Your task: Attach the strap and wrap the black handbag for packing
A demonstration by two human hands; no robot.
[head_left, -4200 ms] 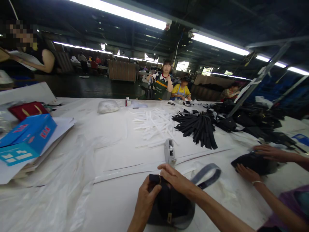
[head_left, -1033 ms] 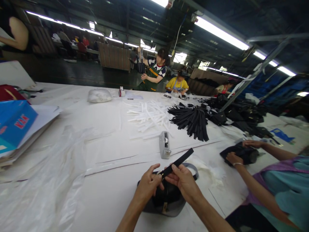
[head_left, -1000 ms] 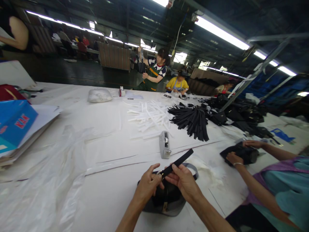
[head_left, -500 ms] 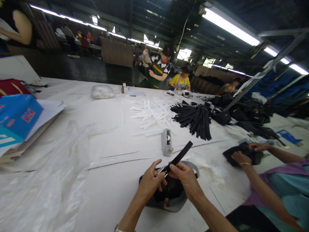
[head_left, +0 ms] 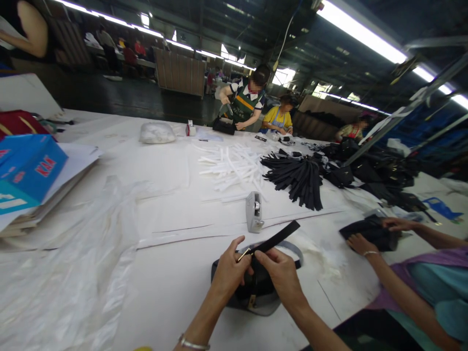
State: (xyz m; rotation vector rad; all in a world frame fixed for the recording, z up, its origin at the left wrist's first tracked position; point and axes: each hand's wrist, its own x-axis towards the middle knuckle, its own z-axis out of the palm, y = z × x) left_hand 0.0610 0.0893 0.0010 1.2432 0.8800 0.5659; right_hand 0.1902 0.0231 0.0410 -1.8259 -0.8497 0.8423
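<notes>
A black handbag (head_left: pixel 239 295) with a gold clasp on its front rests on the white table before me. Above its top, a black strap (head_left: pixel 281 236) with a gold buckle (head_left: pixel 243 254) runs between my hands. My left hand (head_left: pixel 231 267) is closed around the buckle end, its index finger raised. My right hand (head_left: pixel 280 273) pinches the strap just right of the buckle, and the strap's free end points up and to the right. Part of the bag is hidden behind my hands and wrists. A grey looped band (head_left: pixel 295 251) curves out at the bag's right side.
A grey tape dispenser (head_left: pixel 254 212) stands beyond the bag. Behind it lie white strips (head_left: pixel 232 168) and a fan of black straps (head_left: pixel 298 178). On the right, a co-worker's hands (head_left: pixel 365 243) hold a black bag. A blue box (head_left: pixel 31 168) sits at left.
The strap has tilted lower to the right, and the buckle sits more plainly between my hands. Across the table, a co-worker has lowered a black bag onto the tabletop.
</notes>
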